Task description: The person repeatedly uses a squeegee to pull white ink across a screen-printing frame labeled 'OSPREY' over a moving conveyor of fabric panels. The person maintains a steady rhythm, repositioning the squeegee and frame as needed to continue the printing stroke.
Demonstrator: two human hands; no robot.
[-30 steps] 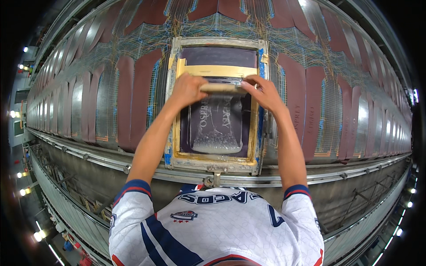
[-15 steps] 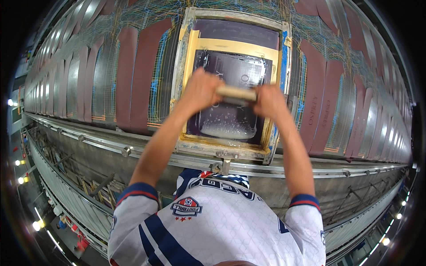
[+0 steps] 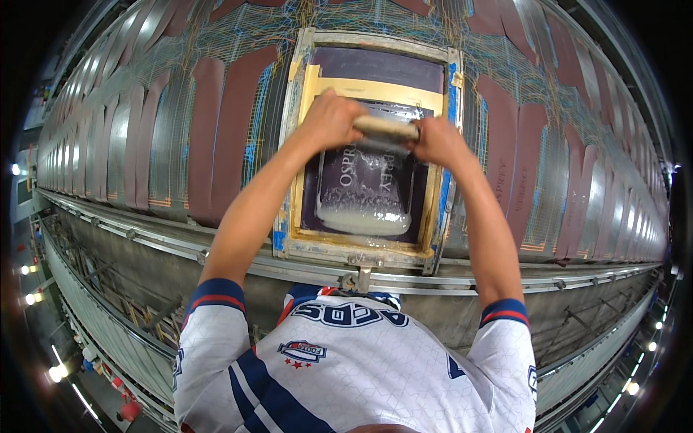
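A person in a white shirt (image 3: pixel 375 375) is leaning over a long table, both bare forearms reaching away from the body. The left hand (image 3: pixel 333 120) is gripping the left end of a pale, bar-shaped squeegee (image 3: pixel 388 128), its fingers curling closed around it. The right hand (image 3: pixel 437 140) is holding the right end, fingers folding in tightly; I cannot tell how each fingertip is resting, as the hand is slightly blurred. The squeegee is lying crosswise between the hands, in the far half of a rectangular screen frame (image 3: pixel 375 45), just nearer than a wide band of yellow tape (image 3: pixel 361 87).

Inside the frame, a dark panel (image 3: pixel 310 196) is showing pale lettering, with glossy wetness spreading over it. At the near end, milky paste (image 3: pixel 364 222) is pooling in a bubbly strip. Blue tape (image 3: pixel 452 92) is running along part of the frame's right side. A metal rail (image 3: pixel 307 273) is passing along the table's near edge, just nearer than the frame. To the left and right, maroon strips (image 3: pixel 242 141) are lying in rows on the grey table (image 3: pixel 168 155), and a web of coloured lines (image 3: pixel 245 47) is stretching across the far part.
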